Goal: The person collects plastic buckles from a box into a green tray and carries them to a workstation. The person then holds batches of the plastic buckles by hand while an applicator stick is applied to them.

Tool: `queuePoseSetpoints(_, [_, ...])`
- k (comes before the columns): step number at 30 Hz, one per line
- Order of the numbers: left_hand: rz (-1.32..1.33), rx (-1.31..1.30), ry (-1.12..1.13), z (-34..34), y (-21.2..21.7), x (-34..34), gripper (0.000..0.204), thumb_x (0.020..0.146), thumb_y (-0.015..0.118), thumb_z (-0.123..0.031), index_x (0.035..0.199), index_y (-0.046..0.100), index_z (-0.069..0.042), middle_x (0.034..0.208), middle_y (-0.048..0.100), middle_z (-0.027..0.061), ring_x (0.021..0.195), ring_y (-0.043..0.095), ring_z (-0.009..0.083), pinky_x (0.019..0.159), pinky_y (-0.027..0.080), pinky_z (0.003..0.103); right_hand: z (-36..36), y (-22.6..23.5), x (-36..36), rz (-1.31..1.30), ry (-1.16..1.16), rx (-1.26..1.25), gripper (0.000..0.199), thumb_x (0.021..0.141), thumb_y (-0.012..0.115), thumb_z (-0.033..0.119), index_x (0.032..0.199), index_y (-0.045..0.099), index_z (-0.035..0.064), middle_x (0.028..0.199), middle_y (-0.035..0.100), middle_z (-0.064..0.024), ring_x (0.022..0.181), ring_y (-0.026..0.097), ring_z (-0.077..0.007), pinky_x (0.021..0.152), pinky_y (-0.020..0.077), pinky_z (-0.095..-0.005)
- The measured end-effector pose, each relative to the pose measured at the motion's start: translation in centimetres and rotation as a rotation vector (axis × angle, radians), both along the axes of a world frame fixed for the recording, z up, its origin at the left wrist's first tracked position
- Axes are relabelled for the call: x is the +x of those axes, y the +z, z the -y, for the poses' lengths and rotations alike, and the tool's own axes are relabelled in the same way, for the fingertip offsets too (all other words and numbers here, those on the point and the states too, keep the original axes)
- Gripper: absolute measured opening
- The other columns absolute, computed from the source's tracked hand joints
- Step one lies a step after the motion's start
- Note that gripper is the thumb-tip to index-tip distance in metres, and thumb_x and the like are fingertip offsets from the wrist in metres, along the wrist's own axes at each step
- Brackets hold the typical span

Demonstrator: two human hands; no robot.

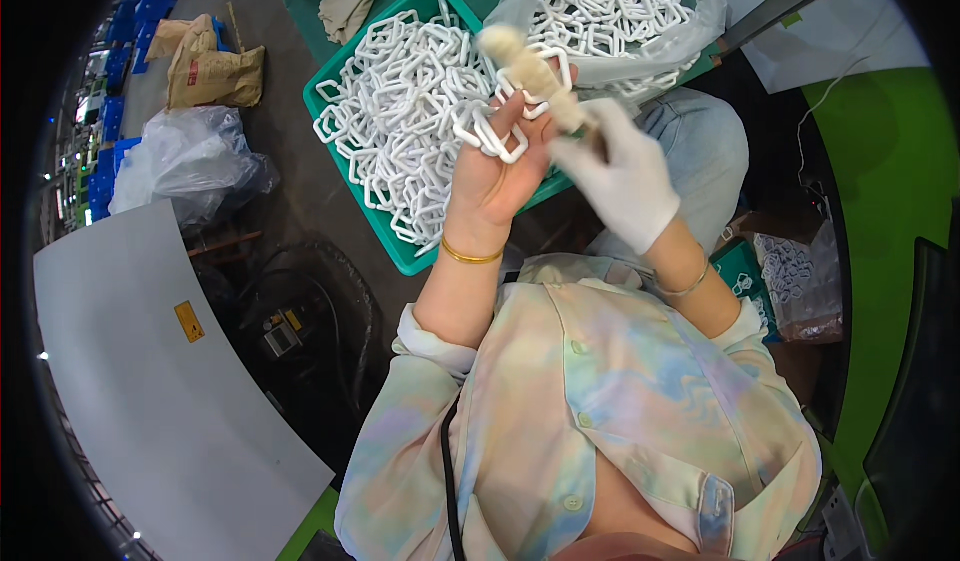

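My bare left hand [492, 176] is raised over the near right side of a green tray [408, 261], palm up. Its fingers and thumb are closed on several white angular rings [488, 139], which look like plastic. A white glove covers my right hand [632, 176], just to the right of the left one. It grips the lower end of a cream, lumpy, stick-shaped tool [530, 69], blurred by motion, which passes across the rings. What the tool is made of I cannot make out. A heap of similar white rings [410, 111] fills the tray.
Beyond the tray on the right stands a clear plastic bag [708, 11] of white rings. A crumpled beige cloth [346, 7] lies at the back left. On the left are a brown paper sack [215, 76], a bundled plastic bag [195, 161] and a grey panel [165, 381].
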State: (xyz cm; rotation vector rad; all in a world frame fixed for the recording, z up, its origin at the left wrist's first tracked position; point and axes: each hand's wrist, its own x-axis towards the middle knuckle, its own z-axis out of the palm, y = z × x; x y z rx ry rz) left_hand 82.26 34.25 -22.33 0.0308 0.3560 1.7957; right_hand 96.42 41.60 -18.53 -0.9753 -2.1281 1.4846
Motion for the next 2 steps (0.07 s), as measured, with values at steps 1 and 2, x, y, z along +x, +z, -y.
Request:
queuePoseSetpoints(1, [-0.040,0.100,-0.010,0.18,-0.48,0.10,0.053,0.094,0.060,-0.011,0.141,0.039,0.001,0.143,0.045,0.0175,0.133,0.043,0.0316,0.116,0.031,0.047,0.64,0.31,-0.28,0.020,0.067,0.002,0.035,0.083,0.073,0.026,0.107,0.060,0.0046,0.081,0.065,-0.0105,0.068,0.058,-0.0125,0.066,0.0476,-0.0291])
queuePoseSetpoints(2, [-0.015,-0.077,0.024,-0.11,-0.93,0.34,0.065,0.092,0.065,-0.027,0.143,0.036,-0.001,0.146,0.041,0.0176,0.134,0.042,0.0359,0.116,0.031,0.047,1.00,0.48,-0.56,0.041,0.127,0.005,0.038,0.080,0.076,0.027,0.107,0.060,0.0053,0.082,0.066,-0.0095,0.068,0.058,-0.0116,0.066,0.0477,-0.0275])
